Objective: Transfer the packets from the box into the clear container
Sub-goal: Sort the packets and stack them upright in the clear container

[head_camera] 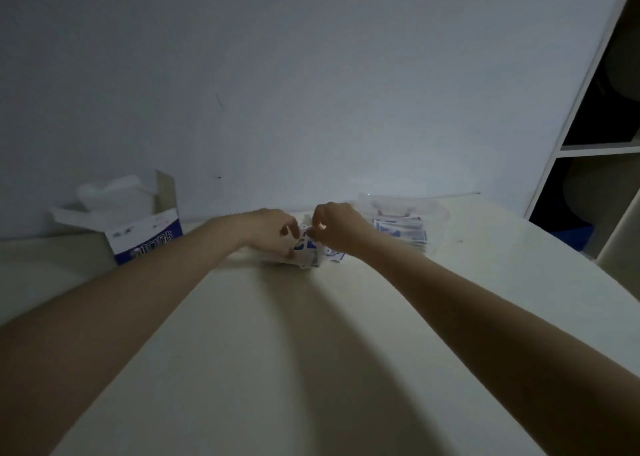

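Both hands meet over a little pile of packets on the tabletop. The left hand curls its fingers around the pile, likely to keep it tidy. The right hand pinches the top packet, probably to lift it. The clear container sits just right of the right hand, already holding a stack. The open box stands well left of the left hand.
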`<state>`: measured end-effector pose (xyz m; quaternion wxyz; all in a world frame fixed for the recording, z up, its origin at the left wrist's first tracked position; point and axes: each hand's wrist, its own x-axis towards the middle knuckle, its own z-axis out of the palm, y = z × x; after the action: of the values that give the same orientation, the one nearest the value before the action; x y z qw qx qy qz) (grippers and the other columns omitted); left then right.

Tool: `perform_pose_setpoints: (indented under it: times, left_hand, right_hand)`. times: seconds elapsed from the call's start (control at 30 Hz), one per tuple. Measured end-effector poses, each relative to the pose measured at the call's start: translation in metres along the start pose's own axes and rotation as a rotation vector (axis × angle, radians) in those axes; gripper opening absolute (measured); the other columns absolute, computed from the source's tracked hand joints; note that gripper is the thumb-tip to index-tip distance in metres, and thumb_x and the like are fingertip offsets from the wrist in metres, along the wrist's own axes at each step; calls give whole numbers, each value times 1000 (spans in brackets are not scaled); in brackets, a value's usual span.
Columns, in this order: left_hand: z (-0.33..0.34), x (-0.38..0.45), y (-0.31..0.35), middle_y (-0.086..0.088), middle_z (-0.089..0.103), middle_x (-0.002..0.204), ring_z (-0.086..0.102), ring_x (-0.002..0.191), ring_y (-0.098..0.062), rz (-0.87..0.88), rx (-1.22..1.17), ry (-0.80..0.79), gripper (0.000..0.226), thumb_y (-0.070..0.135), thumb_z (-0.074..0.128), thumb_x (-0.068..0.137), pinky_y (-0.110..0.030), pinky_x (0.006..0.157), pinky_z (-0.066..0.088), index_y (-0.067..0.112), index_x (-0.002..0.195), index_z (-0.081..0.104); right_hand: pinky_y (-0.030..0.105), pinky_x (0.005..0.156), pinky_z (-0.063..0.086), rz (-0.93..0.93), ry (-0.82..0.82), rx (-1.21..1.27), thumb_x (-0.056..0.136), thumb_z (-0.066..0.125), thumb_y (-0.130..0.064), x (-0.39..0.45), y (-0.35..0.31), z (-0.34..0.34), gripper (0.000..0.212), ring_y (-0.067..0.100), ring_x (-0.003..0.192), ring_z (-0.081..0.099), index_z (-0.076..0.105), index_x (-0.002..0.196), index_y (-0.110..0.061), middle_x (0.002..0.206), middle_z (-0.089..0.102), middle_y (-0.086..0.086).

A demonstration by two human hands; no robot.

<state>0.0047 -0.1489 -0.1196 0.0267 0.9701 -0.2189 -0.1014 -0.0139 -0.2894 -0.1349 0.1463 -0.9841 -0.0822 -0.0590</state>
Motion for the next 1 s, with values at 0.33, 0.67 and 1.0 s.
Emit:
perform_pose_setpoints:
  times: [0.33, 0.67, 1.0]
  left_hand:
    - [47, -14, -28, 4, 68, 87, 63, 82, -12, 85, -160, 321, 12, 18, 60, 83, -31, 84, 51, 14, 87, 71]
    - [46, -25, -15, 1, 63, 114, 57, 103, -19, 70, -3, 270, 35, 25, 58, 85, -31, 88, 48, 16, 119, 54]
    - [28, -27, -38, -2, 54, 59, 47, 52, -14, -200, -876, 373, 5, 10, 68, 83, -14, 42, 39, 10, 81, 63]
  right_hand:
    - [36, 86, 46, 296, 112, 502, 81, 64, -8, -10, -4, 38, 49, 31, 109, 56, 40, 124, -5, 115, 59, 16]
    - [18, 53, 42, 227, 302, 667, 87, 61, -20, -26, 11, 12, 9, 12, 59, 53, 65, 83, -13, 82, 69, 7]
    - [24, 56, 38, 293, 246, 858, 93, 52, -11, -26, 8, -1, 15, 17, 63, 49, 61, 82, -7, 71, 57, 7]
